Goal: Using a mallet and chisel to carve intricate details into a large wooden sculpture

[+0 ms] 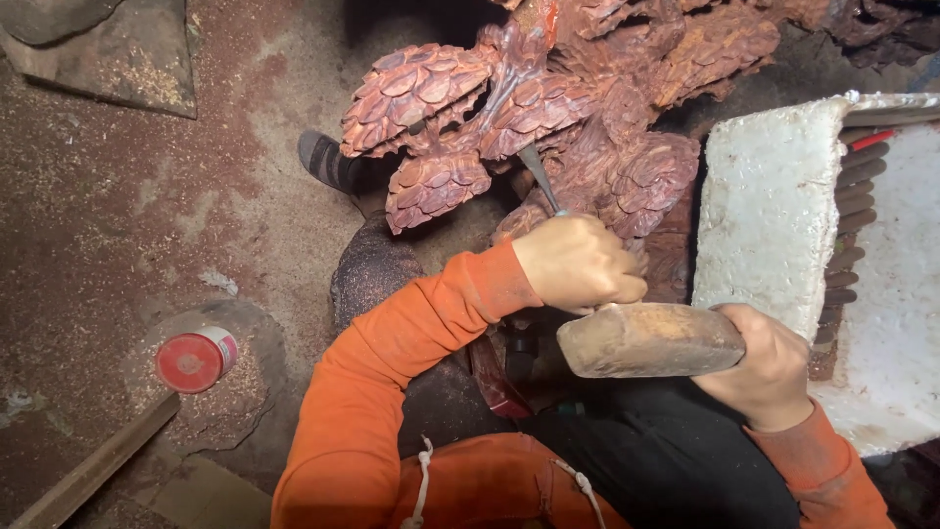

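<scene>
Now the chisel [539, 178] is being gripped in the closed fingers of the left hand [578, 263], its shaft running up and away into the reddish carving [548, 118]; the wooden mallet [648, 340], clasped by the right hand [769, 367], is being held just beneath those fingers.

carving [548, 108] ahead of both hands, foam block [774, 206] right of it, capped jar [196, 359] on floor at left
</scene>
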